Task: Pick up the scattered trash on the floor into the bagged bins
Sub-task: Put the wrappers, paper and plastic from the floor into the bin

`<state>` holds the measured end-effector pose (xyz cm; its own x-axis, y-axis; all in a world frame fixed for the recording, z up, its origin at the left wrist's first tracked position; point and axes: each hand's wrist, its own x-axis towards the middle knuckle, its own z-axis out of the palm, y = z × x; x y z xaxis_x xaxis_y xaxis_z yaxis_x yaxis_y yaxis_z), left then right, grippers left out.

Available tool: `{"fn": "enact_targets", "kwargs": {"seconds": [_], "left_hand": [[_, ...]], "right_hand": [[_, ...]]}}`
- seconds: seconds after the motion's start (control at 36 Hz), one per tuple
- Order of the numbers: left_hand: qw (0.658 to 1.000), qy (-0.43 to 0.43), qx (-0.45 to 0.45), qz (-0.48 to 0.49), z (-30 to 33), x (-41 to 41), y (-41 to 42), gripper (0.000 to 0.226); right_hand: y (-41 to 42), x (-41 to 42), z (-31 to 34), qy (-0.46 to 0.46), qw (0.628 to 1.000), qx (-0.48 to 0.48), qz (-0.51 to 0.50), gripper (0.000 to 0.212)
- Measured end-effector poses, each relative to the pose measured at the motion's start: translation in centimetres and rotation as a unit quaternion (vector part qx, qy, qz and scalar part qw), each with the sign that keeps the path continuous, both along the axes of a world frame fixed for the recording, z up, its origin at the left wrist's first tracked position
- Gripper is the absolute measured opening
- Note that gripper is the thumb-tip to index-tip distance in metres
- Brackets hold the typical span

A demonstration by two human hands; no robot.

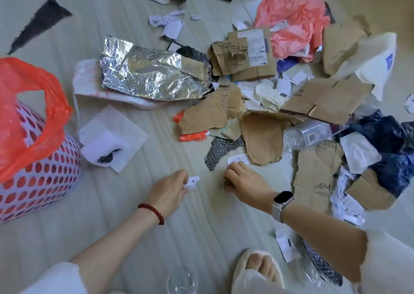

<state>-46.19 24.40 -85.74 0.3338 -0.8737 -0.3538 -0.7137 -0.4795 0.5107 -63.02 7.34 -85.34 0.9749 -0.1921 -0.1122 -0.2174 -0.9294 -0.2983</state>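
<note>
My left hand (pixel 171 189) pinches a small white paper scrap (pixel 192 181) low over the floor. My right hand (pixel 243 181) holds a small brown cardboard bit (pixel 226 183) in curled fingers, while its fingertips touch a white oval label (pixel 238 159) on the floor. A white perforated bin lined with an orange bag (pixel 26 123) stands at the left. Scattered trash fills the middle and right: torn cardboard (pixel 262 134), a silver foil sheet (pixel 145 69), crumpled pink plastic (pixel 293 22), a clear plastic bottle (pixel 307 133).
A white foam block on a paper sheet (pixel 105 150) lies beside the bin. Black scraps (pixel 38 22) lie at the far left. Dark blue fabric (pixel 389 150) is piled at the right. My slippered foot (pixel 257 269) and a clear glass (pixel 182 280) sit at the bottom.
</note>
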Motion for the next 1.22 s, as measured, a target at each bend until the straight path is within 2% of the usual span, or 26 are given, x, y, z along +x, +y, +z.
{"fn": "enact_targets", "kwargs": {"seconds": [0.03, 0.08, 0.14, 0.22, 0.28, 0.42, 0.5, 0.56, 0.58, 0.64, 0.69, 0.81, 0.92, 1.06, 1.14, 1.22], "left_hand": [[0.999, 0.019, -0.001, 0.029, 0.1, 0.2, 0.1, 0.011], [0.997, 0.035, -0.008, 0.062, 0.5, 0.7, 0.2, 0.029], [0.996, 0.021, -0.036, 0.077, 0.6, 1.4, 0.3, 0.035], [0.994, -0.019, -0.081, 0.076, 0.6, 2.3, 0.3, 0.024], [0.992, -0.031, -0.092, 0.082, 0.5, 2.7, 0.2, 0.019], [0.99, -0.032, -0.096, 0.1, 0.2, 3.1, -0.4, 0.024], [0.99, -0.026, -0.099, 0.101, 0.0, 3.0, -0.8, 0.026], [0.989, -0.021, -0.104, 0.103, -0.1, 2.8, -0.9, 0.027], [0.989, -0.02, -0.107, 0.105, 0.0, 2.7, -0.9, 0.026], [0.988, -0.02, -0.109, 0.108, 0.0, 2.7, -0.8, 0.025], [0.987, -0.023, -0.111, 0.11, 0.0, 2.9, -0.8, 0.023], [0.986, -0.026, -0.126, 0.107, 0.0, 3.2, -0.9, 0.011], [0.983, -0.039, -0.149, 0.104, 0.2, 3.6, -1.3, 0.016], [0.981, -0.045, -0.155, 0.109, 0.4, 4.5, -2.6, 0.006], [0.98, -0.019, -0.172, 0.098, 0.4, 5.2, -4.0, 0.025], [0.986, -0.023, -0.153, 0.062, 0.1, 6.1, -5.7, 0.037]], "right_hand": [[-0.4, 0.7, 0.0, -0.013, 1.0, -0.01, 0.001, 0.02], [-1.2, 2.1, 0.3, 0.001, 0.999, -0.033, 0.002, 0.029], [-2.0, 3.6, 0.8, 0.067, 0.997, -0.045, -0.001, 0.03], [-2.6, 4.6, 0.5, 0.146, 0.989, 0.003, -0.014, 0.03], [-1.8, 4.3, 0.4, 0.131, 0.991, 0.01, -0.022, 0.027], [0.9, 2.6, -0.6, -0.015, 1.0, 0.008, 0.009, 0.019], [1.7, 2.1, -0.4, -0.017, 0.998, 0.05, 0.023, 0.022], [1.9, 2.1, 0.6, -0.006, 0.995, 0.102, -0.018, 0.022], [2.0, 2.4, 1.2, -0.001, 0.987, 0.145, -0.072, 0.025], [1.9, 3.1, 2.1, -0.002, 0.96, 0.231, -0.16, 0.042], [1.2, 4.2, 2.8, -0.015, 0.943, 0.254, -0.214, 0.049], [-1.1, 5.9, 2.5, 0.014, 0.962, 0.16, -0.219, 0.041], [-2.1, 6.1, 1.2, 0.099, 0.963, 0.116, -0.223, 0.054], [-0.5, 5.2, 0.5, 0.103, 0.976, 0.052, -0.186, 0.057], [-0.2, 4.8, 0.7, 0.124, 0.974, 0.049, -0.185, 0.045], [0.0, 4.3, 0.6, 0.106, 0.976, 0.029, -0.186, 0.03]]}}
